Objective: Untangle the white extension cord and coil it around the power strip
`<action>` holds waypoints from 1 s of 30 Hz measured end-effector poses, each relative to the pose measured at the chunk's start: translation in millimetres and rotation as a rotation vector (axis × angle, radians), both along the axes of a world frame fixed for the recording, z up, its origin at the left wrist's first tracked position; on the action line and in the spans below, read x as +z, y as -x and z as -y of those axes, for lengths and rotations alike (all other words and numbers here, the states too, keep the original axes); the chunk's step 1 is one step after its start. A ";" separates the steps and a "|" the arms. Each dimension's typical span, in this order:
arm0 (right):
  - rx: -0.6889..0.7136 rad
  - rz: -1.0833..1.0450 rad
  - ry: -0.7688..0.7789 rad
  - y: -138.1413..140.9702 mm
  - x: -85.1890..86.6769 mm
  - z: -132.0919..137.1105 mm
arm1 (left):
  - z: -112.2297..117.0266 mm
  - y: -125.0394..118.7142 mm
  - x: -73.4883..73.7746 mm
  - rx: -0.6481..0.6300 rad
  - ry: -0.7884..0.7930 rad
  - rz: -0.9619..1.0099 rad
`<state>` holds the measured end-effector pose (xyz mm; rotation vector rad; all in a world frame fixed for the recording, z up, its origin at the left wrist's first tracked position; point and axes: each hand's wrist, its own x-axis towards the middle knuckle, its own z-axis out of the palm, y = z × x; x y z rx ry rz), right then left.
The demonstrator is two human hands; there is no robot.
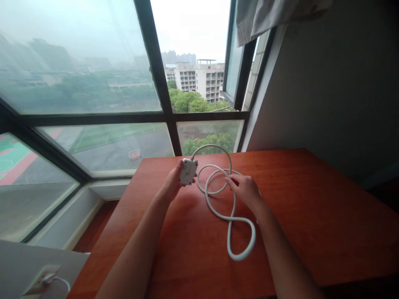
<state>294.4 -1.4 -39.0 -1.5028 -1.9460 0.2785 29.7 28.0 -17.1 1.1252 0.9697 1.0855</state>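
Small white plastic socket block [188, 171] held upright above red-brown wooden desk [311, 199], long axis vertical, left hand [172, 182] fingers clasping it, right hand [246, 189] fingers pinching looped white cable [232, 218], forearms extended forward.

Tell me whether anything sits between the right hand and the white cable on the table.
Nothing visible does. The right hand already rests on the white cable where its loops cross on the table; the left hand holds the socket block.

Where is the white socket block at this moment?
The white socket block is held up in the left hand, above the table's far edge near the window, left of its coiled cable.
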 end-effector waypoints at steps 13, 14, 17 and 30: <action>0.201 -0.069 -0.027 4.4 14.9 10.3 | -52.6 -53.2 76.2 -0.034 -0.235 -0.350; 0.202 -0.088 -0.029 4.1 15.2 10.8 | -57.6 -56.6 73.3 -0.084 -0.203 -0.354; 0.192 -0.152 -0.027 2.7 15.0 11.2 | -66.6 -60.9 61.5 -0.218 -0.120 -0.349; 0.152 -0.455 -0.038 10.4 22.0 11.4 | -74.2 -67.7 54.0 -0.675 -0.141 -0.472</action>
